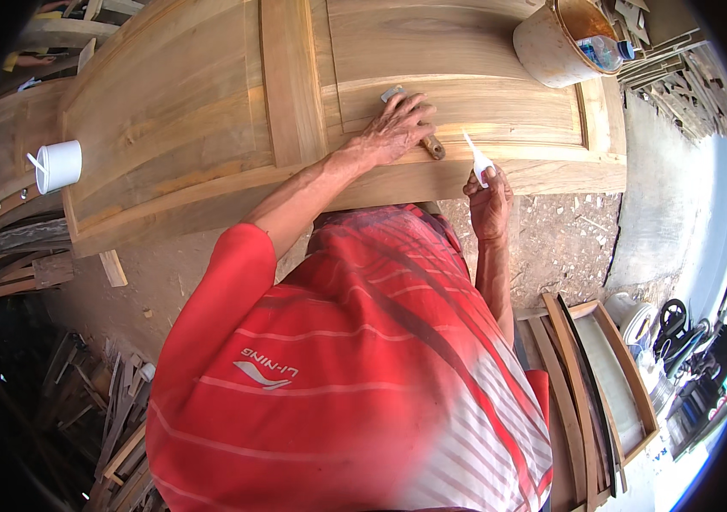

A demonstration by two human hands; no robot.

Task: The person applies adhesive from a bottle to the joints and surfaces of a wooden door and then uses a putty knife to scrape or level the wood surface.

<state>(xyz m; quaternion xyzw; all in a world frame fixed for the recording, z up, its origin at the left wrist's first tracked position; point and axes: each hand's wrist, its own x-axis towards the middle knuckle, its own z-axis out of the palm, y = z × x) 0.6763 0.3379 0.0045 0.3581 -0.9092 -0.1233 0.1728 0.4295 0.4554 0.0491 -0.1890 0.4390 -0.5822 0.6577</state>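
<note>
Workshop floor strewn with offcuts, wooden door panel (210,111) lying flat, left hand (397,128) pressing a wooden-handled tool (432,147) onto it, right hand (489,200) gripping a small white nozzle bottle (480,162) at the panel's edge, white cup (60,165) sitting well left.

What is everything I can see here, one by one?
wooden door panel: one, golden brown, lying flat across the top
scraper tool: one, wood handle with metal blade, on the panel under the left hand
small squeeze bottle: one, white with a long nozzle, in the right hand
white cup: one, at the panel's left edge, with a white stick in it
bucket: one, beige, on the panel's top right corner, with a plastic bottle inside
wood scraps: many, brown, on the ground lower left
wooden frames: several, brown, lower right
left hand: pressing on the tool
right hand: fingers closed round the bottle
</note>
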